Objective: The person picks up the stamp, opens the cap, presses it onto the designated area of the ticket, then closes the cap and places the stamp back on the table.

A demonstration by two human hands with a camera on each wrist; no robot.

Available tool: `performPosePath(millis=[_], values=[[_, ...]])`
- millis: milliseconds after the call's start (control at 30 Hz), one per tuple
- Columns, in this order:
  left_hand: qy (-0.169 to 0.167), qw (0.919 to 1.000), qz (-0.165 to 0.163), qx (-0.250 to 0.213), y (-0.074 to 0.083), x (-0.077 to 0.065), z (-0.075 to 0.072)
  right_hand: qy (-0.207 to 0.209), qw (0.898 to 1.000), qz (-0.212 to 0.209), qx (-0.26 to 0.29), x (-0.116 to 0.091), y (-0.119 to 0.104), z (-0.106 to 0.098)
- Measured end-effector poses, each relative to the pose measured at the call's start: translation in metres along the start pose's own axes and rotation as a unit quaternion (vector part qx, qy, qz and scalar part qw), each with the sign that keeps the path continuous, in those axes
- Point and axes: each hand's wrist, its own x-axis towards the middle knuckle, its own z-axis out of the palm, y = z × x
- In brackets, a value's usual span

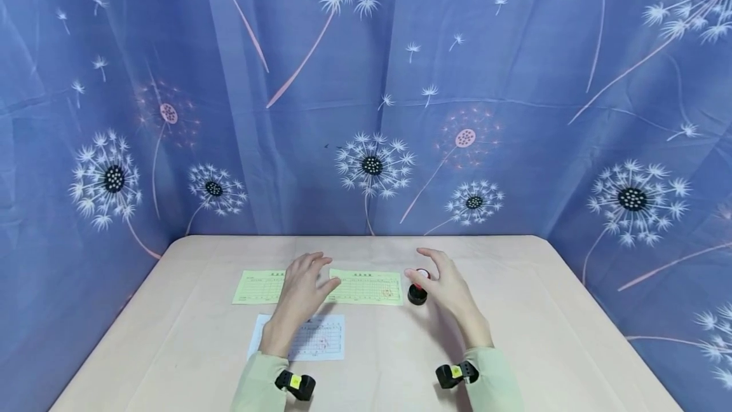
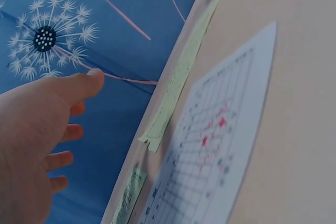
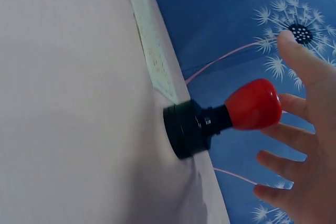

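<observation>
A stamp with a red knob handle and a black base (image 3: 254,106) stands upright on the table. My right hand (image 1: 454,291) hovers beside it, fingers spread and loosely bent, holding nothing. Over the papers hangs my left hand (image 1: 300,291), also without anything in it, thumb apart from the fingers. Two green printed forms lie side by side: the left one (image 1: 254,288) is partly covered by the left hand, the right one (image 1: 366,288) bears a red stamp mark. Nearer me is a white form (image 1: 332,339) with red marks, partly hidden by the left forearm.
The pale table (image 1: 549,336) ends at a blue curtain (image 1: 303,164) with dandelion prints, which also hangs along both sides. A black device with a yellow label sits on the left wrist (image 1: 295,384), another on the right wrist (image 1: 457,374).
</observation>
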Motion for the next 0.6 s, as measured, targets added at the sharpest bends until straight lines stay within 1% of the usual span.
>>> performPosePath(millis=[167,233,400,500,600], values=[[-0.009,0.9999,0.004,0.014,-0.004,0.001,0.001,-0.004,0.999,-0.009,-0.046,-0.002,0.004,-0.01],[-0.015,0.9996,0.004,0.023,-0.005,0.001,0.0,-0.006,0.998,-0.02,-0.061,-0.003,0.005,-0.014],[-0.046,0.9972,-0.003,0.059,-0.01,0.003,-0.004,-0.008,0.993,-0.053,-0.103,-0.006,0.013,-0.022],[-0.061,0.9951,-0.005,0.078,-0.013,0.003,-0.006,-0.011,0.992,-0.055,-0.112,-0.009,0.022,-0.026],[-0.068,0.9932,-0.01,0.094,-0.017,0.002,-0.009,-0.02,0.992,-0.041,-0.115,-0.013,0.028,-0.03]])
